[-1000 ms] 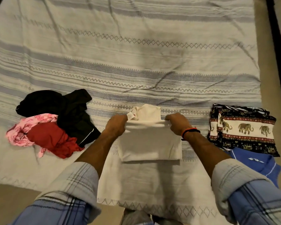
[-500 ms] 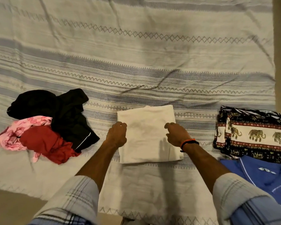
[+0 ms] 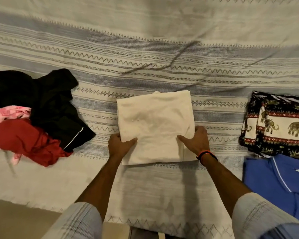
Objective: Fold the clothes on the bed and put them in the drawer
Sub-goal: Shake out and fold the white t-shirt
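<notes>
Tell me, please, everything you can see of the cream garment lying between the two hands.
The cream garment is plain, soft-looking cloth, folded into a neat, roughly square stack with layered edges showing along its near right side. It lies flat on the striped bedspread, near the bed's front edge. The left hand grips its near left edge, thumb on top; the right hand grips its near right edge the same way. No other clothing touches it.

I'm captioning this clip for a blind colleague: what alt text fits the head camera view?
Seen from above, a person's left hand and right hand grip the near sides of a folded cream garment on a striped bedspread. Unfolded black, pink and red clothes lie left; folded elephant-print trousers and a blue shirt lie right.
</notes>
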Tool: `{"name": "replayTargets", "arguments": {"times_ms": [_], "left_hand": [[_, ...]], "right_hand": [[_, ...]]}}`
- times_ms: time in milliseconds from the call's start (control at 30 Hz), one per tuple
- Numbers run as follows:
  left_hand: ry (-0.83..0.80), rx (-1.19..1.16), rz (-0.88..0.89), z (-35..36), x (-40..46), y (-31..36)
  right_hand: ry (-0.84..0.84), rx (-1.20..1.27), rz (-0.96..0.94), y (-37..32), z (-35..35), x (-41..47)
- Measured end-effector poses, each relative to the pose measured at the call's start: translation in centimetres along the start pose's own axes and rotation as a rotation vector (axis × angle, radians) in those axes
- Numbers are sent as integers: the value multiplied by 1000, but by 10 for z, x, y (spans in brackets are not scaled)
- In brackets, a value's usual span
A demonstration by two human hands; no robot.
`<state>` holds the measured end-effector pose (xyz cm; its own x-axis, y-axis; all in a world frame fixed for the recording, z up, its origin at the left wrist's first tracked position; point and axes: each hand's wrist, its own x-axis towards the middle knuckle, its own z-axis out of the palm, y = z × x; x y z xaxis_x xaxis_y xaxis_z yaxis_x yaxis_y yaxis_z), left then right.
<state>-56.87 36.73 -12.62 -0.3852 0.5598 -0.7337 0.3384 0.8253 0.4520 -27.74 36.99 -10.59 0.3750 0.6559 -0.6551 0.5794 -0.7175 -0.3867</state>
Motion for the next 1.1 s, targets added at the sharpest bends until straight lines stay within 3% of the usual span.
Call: {"name": "replayTargets", "arguments": {"times_ms": [133,333,467,733,1100], "left_hand": [[-53,-189,-53,4,2,9],[-51,-256,-28,12,6,22],[-147,-344,-14,12,6,22],[-203,-370,60,13,-2,22],[-235,-304,133,-8,-78,27]], "right_hand": [[-8,226,45,-4,2,6],[-81,267,-21,-22,4,10],[-125,358,-2,-26,6,15],[-231,379,-9,-11,12,14],[-169,457,-107,-1,-26,-70]]}}
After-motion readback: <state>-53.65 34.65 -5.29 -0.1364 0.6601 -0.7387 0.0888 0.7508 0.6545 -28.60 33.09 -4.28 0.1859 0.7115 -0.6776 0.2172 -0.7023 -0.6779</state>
